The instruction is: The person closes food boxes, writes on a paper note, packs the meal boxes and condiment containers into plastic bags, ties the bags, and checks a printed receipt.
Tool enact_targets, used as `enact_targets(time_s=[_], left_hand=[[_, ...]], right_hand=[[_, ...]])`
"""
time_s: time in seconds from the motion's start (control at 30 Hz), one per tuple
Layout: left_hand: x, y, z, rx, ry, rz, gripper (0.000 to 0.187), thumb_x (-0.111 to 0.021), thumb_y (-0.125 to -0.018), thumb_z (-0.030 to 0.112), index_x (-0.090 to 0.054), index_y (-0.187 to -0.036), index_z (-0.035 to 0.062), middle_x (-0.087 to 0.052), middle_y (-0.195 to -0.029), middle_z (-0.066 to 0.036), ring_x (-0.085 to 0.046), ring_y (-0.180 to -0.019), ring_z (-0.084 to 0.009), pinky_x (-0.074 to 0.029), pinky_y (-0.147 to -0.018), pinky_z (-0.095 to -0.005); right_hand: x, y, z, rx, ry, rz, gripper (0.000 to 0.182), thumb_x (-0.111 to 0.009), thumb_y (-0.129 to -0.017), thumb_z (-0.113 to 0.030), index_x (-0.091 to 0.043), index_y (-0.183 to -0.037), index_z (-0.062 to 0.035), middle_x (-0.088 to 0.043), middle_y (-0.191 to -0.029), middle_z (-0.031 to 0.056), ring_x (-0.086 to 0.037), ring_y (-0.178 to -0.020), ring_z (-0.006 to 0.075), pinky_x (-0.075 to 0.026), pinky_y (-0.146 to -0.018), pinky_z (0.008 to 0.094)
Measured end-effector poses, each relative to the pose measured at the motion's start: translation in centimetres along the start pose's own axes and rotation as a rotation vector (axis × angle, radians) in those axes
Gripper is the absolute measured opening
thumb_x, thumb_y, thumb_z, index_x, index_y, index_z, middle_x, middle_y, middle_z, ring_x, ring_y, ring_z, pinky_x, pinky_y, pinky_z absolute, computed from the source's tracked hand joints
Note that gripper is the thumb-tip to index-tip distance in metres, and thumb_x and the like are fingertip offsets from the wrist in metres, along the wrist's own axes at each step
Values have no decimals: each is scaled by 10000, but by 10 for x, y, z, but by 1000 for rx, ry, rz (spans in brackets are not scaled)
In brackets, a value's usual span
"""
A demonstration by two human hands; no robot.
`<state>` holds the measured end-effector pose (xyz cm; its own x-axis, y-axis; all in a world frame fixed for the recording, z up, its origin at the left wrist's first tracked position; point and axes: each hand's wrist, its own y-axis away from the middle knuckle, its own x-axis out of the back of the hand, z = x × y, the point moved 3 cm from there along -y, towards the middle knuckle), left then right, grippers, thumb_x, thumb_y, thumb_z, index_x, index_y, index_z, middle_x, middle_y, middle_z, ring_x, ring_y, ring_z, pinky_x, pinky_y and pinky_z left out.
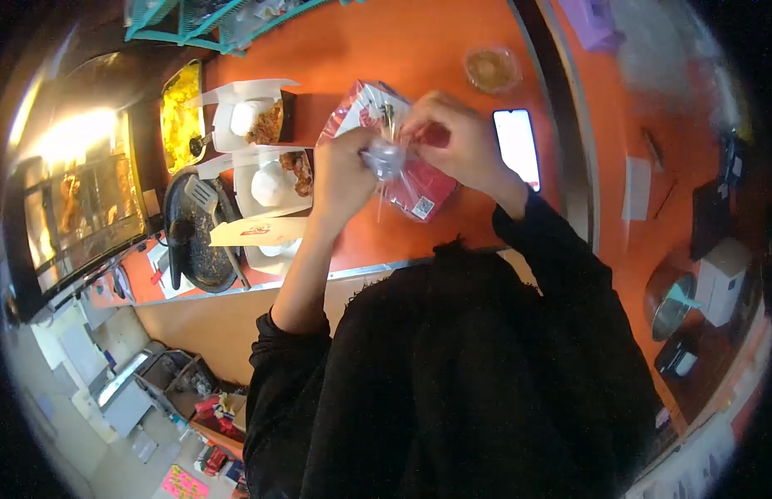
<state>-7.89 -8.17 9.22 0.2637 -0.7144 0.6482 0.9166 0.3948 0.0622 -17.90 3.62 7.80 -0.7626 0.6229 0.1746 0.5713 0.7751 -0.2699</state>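
Your clear plastic bag (388,163) is bunched above a red printed packet (437,183) mid-counter (361,50). Your left hand (344,170) has its fingers clamped on it; your right hand (454,137) has fingers curled at its right, grip unclear. Open food boxes (225,121) sit left, a lit phone (517,150) right, a lidded tub (492,69) far right.

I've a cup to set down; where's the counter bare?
Widest bare patch: the orange counter between the teal rack and the round plastic tub. Narrower: between the red packet and the front edge. Crowded: the left, where rice boxes, black platter and yellow food sit close together.
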Motion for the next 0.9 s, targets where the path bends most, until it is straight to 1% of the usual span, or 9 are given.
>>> enact_targets(time_s=[0.07, 0.1, 0.17, 0.3, 0.5, 0.57, 0.6, 0.7, 0.9], left_hand=[[-6, 1, -20, 166, 434, -78, 67, -636, -665, 60, -608, -716, 27, -608, -656, -40, -553, -561, -88, -435, -526, -221], [-9, 3, -22, 185, 434, -96, 67, -636, -665, 60, -608, -716, 27, -608, -656, -40, -553, -561, -88, -435, -526, -221], [-10, 6, -22, 311, 790, 2, 74, -635, -672, 36, -600, -736, 26, -602, -669, -37, -558, -592, -87, -440, -530, -210], [-14, 9, -28, 325, 871, 63, 100, -648, -674, 17, -557, -717, 18, -599, -703, -60, -561, -640, -88, -455, -544, -206], [-17, 13, -34, 232, 924, 80, 103, -615, -688, -32, -525, -707, 14, -598, -758, -88, -586, -690, -134, -500, -598, -226], [-18, 13, -31, 229, 1025, 81, 110, -617, -684, -37, -524, -713, 14, -598, -759, -90, -591, -704, -143, -503, -594, -229], [-18, 15, -30, 280, 999, 94, 112, -619, -684, -36, -523, -720, 10, -599, -768, -96, -593, -713, -147, -505, -596, -230], [-21, 17, -36, 289, 972, 110, 108, -618, -688, -33, -525, -729, 4, -602, -782, -107, -596, -731, -156, -510, -608, -235], [-20, 16, -34, 216, 927, 103, 92, -610, -698, -29, -527, -728, -2, -609, -799, -123, -598, -739, -161, -512, -634, -247]], right_hand=[[-3, 18, -14, 113, 128, 52, 136, -665, -621, -26, -563, -709, -46, -517, -747, 35, -528, -695, 142, -421, -583, 261], [-8, 29, -20, 247, 263, 95, 135, -666, -617, -23, -577, -712, -57, -511, -745, 35, -525, -682, 150, -420, -572, 260], [-29, 41, -12, 201, 303, 87, 161, -667, -607, -24, -612, -747, -81, -502, -736, 27, -512, -669, 152, -416, -554, 251], [-46, 41, -10, 331, 495, 29, 124, -617, -654, -134, -616, -775, -105, -499, -738, 35, -524, -715, 193, -436, -625, 315], [-38, 41, -7, 94, 38, 187, 124, -604, -711, -72, -592, -828, -33, -535, -788, 47, -537, -703, 150, -445, -604, 250], [-39, 41, -2, -325, -445, 261, 157, -592, -725, -6, -560, -878, 8, -575, -803, 51, -552, -681, 117, -449, -579, 223], [-37, 41, 2, -360, -516, 229, 304, -614, -702, 9, -468, -967, 35, -597, -784, 79, -569, -680, 118, -458, -562, 223], [-37, 39, 5, -411, -410, 167, 332, -603, -748, -77, -364, -973, -27, -577, -675, 101, -561, -565, 113, -462, -524, 198], [-34, 34, 7, -533, -388, 97, 356, -631, -722, -72, -325, -901, -54, -583, -687, 119, -564, -559, 127, -466, -519, 207]])
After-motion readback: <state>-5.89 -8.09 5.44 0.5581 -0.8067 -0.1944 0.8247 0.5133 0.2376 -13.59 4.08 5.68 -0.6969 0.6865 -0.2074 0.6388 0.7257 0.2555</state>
